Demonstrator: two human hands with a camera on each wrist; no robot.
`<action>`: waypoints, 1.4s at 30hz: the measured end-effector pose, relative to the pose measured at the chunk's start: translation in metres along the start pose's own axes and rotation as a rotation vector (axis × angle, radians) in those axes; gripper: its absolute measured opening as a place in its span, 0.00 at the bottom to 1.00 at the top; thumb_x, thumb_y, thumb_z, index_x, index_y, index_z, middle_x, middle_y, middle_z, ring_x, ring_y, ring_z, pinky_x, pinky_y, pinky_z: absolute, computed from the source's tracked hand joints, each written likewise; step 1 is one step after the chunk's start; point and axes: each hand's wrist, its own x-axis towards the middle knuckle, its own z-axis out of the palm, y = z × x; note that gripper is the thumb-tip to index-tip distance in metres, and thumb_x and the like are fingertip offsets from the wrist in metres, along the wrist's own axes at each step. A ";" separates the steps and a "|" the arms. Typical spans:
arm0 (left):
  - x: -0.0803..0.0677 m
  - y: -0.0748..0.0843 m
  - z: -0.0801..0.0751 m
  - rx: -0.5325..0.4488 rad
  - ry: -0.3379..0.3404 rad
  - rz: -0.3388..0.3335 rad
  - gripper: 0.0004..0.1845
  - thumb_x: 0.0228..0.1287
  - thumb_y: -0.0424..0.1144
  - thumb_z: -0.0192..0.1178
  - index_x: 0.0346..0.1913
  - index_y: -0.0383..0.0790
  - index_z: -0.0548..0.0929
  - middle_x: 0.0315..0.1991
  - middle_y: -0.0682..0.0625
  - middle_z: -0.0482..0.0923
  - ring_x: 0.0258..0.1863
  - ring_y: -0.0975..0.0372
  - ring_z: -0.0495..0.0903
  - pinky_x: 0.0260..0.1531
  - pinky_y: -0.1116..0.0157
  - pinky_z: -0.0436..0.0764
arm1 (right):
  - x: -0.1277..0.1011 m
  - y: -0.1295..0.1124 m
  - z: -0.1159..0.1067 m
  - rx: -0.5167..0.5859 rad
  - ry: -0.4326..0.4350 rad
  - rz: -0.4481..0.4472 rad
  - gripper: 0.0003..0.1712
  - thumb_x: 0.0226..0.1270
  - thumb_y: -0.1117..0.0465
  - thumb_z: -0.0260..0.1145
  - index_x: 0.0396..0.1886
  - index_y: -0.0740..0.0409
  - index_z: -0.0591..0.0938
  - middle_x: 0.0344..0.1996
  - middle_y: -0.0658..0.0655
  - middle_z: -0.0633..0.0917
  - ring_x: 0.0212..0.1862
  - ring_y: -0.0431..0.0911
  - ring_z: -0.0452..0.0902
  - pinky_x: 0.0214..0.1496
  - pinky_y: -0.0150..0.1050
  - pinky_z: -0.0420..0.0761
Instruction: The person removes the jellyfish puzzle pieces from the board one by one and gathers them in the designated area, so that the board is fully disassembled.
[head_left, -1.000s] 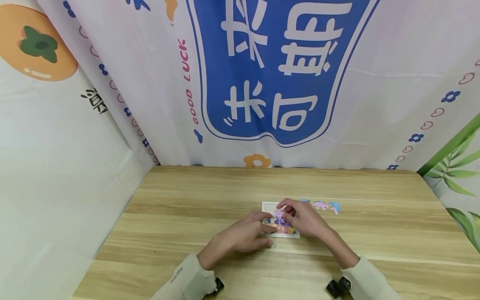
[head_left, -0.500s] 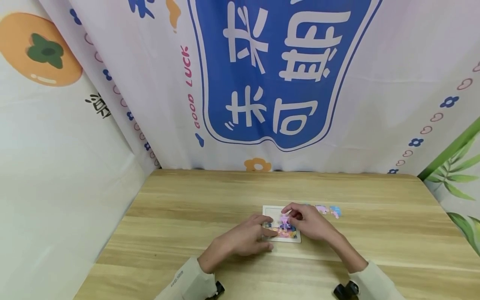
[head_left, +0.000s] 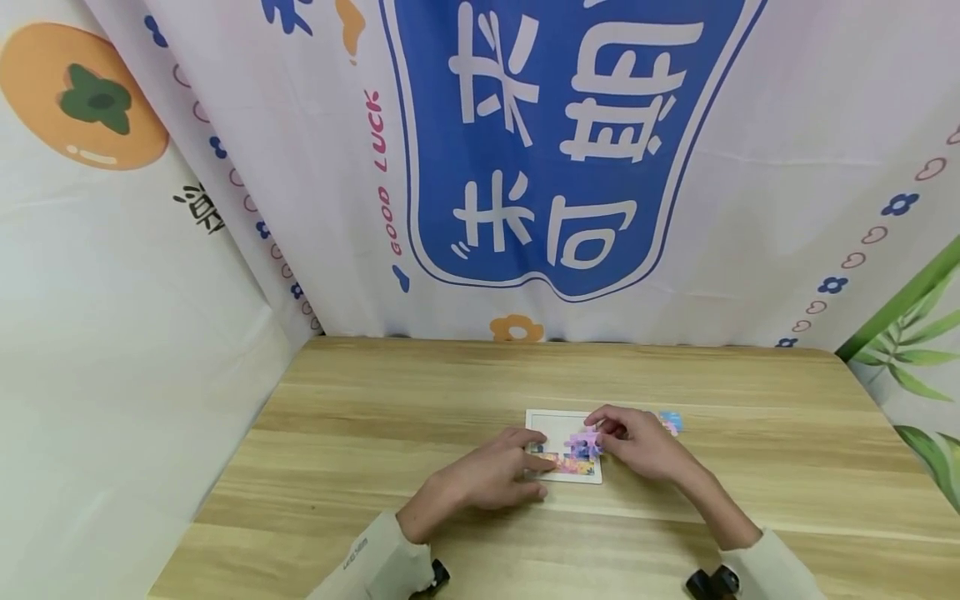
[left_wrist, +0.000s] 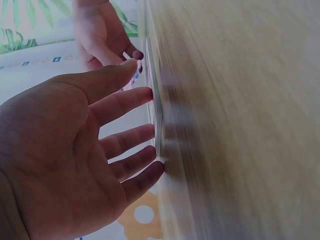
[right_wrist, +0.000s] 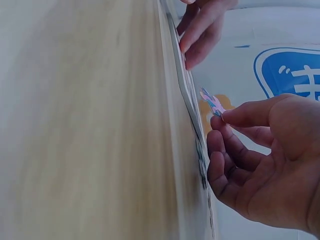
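White backdrop cloth, blue panel printed on it, hangs beyond a wood-grain table. A person's L hand rests loose, fingers spread; R hand pinches w/ thumb & fingers. Under L fingertips: a white-framed puzzle tray, some pcs. laid along its near edge. In R hand's grip, tilted just above tray's R side: pink-purple puzzle pc.. Blue-and-pink loose pc. lies on tbl. just past R hand.

two hands, one puzzle frame, one pinched piece
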 end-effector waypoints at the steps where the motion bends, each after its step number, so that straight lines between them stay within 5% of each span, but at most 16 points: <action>1: 0.000 0.000 0.000 -0.002 -0.002 -0.002 0.24 0.79 0.52 0.64 0.73 0.55 0.82 0.82 0.48 0.66 0.83 0.53 0.62 0.82 0.52 0.68 | -0.002 0.001 -0.001 0.002 0.001 0.004 0.13 0.76 0.68 0.65 0.55 0.55 0.87 0.38 0.49 0.87 0.39 0.38 0.79 0.42 0.32 0.80; 28: -0.001 0.001 0.001 -0.006 -0.001 0.003 0.24 0.79 0.52 0.64 0.73 0.54 0.81 0.83 0.48 0.66 0.83 0.53 0.62 0.82 0.51 0.67 | -0.041 0.034 -0.041 -0.069 0.067 0.086 0.14 0.75 0.68 0.67 0.57 0.58 0.87 0.38 0.50 0.88 0.39 0.36 0.79 0.40 0.31 0.80; 42: -0.001 0.000 0.000 -0.010 -0.010 0.007 0.24 0.80 0.51 0.63 0.73 0.53 0.81 0.83 0.47 0.65 0.84 0.52 0.62 0.82 0.52 0.67 | -0.037 0.037 -0.043 -0.142 0.045 0.091 0.13 0.75 0.68 0.67 0.55 0.61 0.87 0.37 0.51 0.88 0.38 0.38 0.78 0.37 0.31 0.79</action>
